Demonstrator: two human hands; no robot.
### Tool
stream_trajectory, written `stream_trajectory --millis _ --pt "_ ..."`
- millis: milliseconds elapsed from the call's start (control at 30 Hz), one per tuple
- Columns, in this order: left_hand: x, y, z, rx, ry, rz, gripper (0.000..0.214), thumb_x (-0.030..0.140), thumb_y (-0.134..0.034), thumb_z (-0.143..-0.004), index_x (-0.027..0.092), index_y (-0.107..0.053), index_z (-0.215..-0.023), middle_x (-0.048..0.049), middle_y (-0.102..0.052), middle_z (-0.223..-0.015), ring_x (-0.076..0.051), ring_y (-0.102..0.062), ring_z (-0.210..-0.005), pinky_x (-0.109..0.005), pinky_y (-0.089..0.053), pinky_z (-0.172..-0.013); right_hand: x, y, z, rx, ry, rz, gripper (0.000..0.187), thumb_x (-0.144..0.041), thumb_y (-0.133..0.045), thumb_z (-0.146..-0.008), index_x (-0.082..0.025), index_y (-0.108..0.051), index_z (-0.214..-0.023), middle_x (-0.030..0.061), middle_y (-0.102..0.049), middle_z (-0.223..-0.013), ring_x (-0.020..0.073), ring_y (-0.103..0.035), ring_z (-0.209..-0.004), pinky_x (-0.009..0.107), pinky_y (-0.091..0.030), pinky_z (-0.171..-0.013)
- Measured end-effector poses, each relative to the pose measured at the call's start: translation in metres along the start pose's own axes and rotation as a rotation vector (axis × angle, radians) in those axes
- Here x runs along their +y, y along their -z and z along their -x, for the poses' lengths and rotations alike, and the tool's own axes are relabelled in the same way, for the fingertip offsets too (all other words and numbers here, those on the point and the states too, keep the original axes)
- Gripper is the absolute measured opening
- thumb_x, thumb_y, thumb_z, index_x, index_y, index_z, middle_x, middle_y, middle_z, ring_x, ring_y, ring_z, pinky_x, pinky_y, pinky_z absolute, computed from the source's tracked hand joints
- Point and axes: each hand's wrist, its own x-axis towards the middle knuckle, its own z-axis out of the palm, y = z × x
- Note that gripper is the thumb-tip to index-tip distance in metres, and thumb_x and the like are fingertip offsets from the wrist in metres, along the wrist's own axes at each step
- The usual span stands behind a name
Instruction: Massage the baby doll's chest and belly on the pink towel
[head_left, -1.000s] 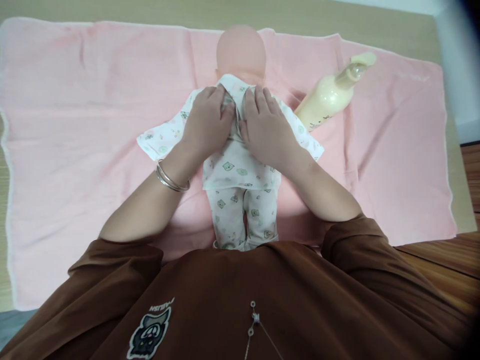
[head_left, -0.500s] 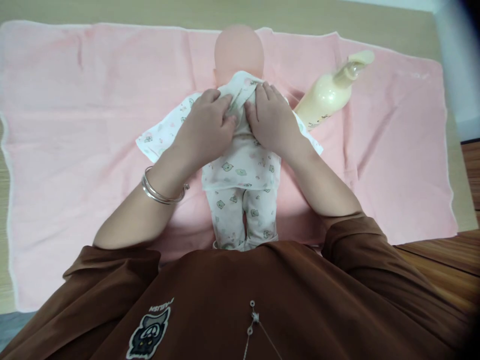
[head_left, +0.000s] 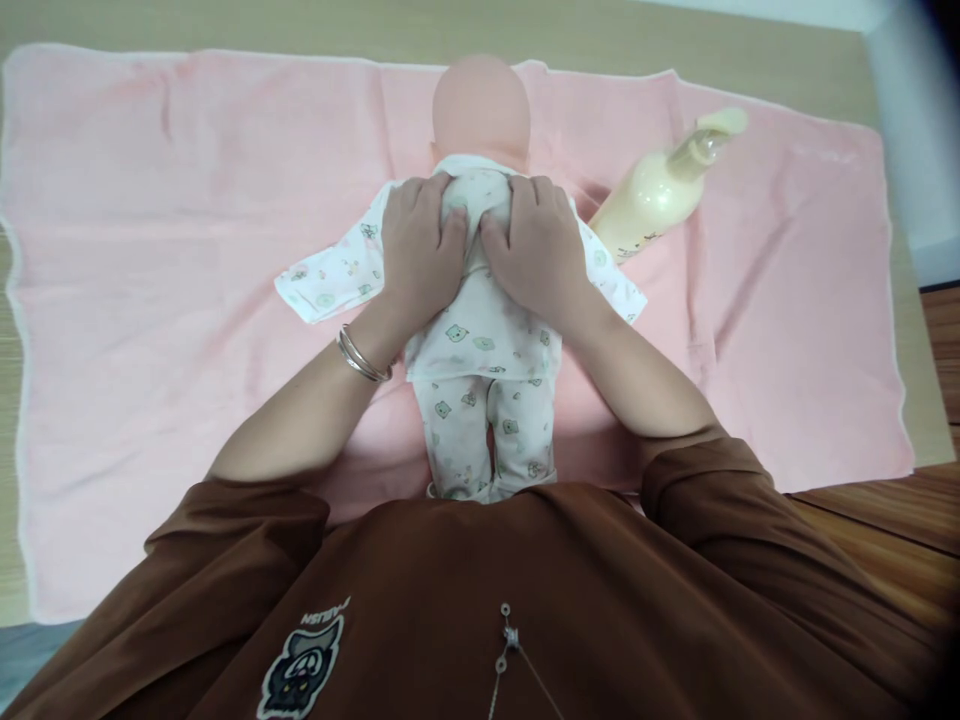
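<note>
Hands (head_left: 426, 240) rest on prone, clothed doll (head_left: 484, 315)

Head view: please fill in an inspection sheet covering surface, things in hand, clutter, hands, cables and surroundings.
Surface: pink cloth with some creases, spread over a pale table.
Things in hand: doll on the cloth, back of its head showing, in a printed top and printed trousers.
Clutter: pale yellow pump bottle to the right of the doll; upright or lying, cannot tell.
Hands: left hand and right hand both rest on the back of the top, thumbs apart from the fingers.
Cables: nothing seen.
Surroundings: brown planks at lower right.
</note>
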Motion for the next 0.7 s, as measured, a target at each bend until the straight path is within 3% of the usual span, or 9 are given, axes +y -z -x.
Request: stream_trajectory --millis 100,233,433,533,700 --pt "-0.002 0.004 -0.002 -0.017 0.024 0.005 0.028 0.020 -0.048 -0.093 0.020 -0.053 -0.121 -0.0098 -0.054 -0.114 -0.027 -0.047 -0.113 -0.042 -0.038 -0.100 0.007 -0.005 -0.011 0.020 -0.019 0.031 0.041 -0.044 -0.028 -0.099 -0.019 -0.048 -0.124 0.0128 -0.054 -0.122 0.0302 -0.048 -0.116 0.045 -0.042 -0.101" --pt "-0.004 0.004 -0.004 -0.016 0.086 -0.006 0.026 0.024 -0.052 -0.091 0.028 -0.053 -0.117 -0.0074 -0.054 -0.115 -0.028 -0.047 -0.112 -0.043 -0.039 -0.099 0.010 -0.009 -0.013 0.066 0.009 0.037 0.036 -0.045 -0.031 -0.098 -0.020 -0.048 -0.117 0.0130 -0.056 -0.115 0.0302 -0.051 -0.107 0.043 -0.044 -0.094" --pt "0.001 0.004 -0.004 -0.027 0.091 -0.069 0.028 0.023 -0.048 -0.093 0.022 -0.051 -0.120 -0.0091 -0.053 -0.115 -0.027 -0.045 -0.112 -0.044 -0.039 -0.099 0.011 -0.013 -0.015 0.113 0.006 0.019 0.033 -0.048 -0.038 -0.096 -0.020 -0.049 -0.111 0.0126 -0.057 -0.112 0.0300 -0.051 -0.102 0.044 -0.045 -0.090" --pt "0.014 0.018 0.000 -0.109 0.075 -0.130 0.034 0.026 -0.043 -0.096 0.018 -0.049 -0.128 -0.0117 -0.050 -0.118 -0.029 -0.044 -0.114 -0.045 -0.037 -0.102 0.011 -0.013 -0.016 0.111 0.003 0.029 0.033 -0.049 -0.038 -0.096 -0.020 -0.048 -0.110 0.0121 -0.057 -0.111 0.0285 -0.050 -0.101 0.043 -0.044 -0.090" --pt "0.043 0.045 0.012 -0.288 -0.063 -0.267 0.045 0.031 -0.036 -0.095 0.018 -0.043 -0.137 -0.0115 -0.044 -0.131 -0.031 -0.038 -0.123 -0.048 -0.032 -0.110 0.014 -0.008 -0.016 0.062 0.052 0.060 0.038 -0.050 -0.033 -0.098 -0.018 -0.049 -0.111 0.0130 -0.057 -0.111 0.0290 -0.051 -0.102 0.044 -0.043 -0.089"
